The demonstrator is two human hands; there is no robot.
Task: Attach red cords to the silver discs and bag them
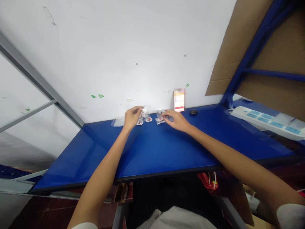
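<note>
At the back of the blue table (152, 149), my left hand (130, 118) pinches a crumpled clear plastic bag (144, 111) between thumb and fingers. Just below that bag lie white round discs with red and dark prints, one disc (139, 122) by my fingertips and another disc (149, 119) to its right. My right hand (175, 120) has its fingertips closed on a bagged round disc (160, 119) in clear plastic. More bagged discs (159, 112) lie behind it, partly covered by the hand. Flat clear bags (118, 121) rest left of my left hand.
A lit phone (179, 101) leans upright on the white wall (152, 47) behind the table. A small black object (193, 112) lies to its right. At far right stand a white power strip (269, 122) and a blue metal frame (247, 57) with cardboard behind.
</note>
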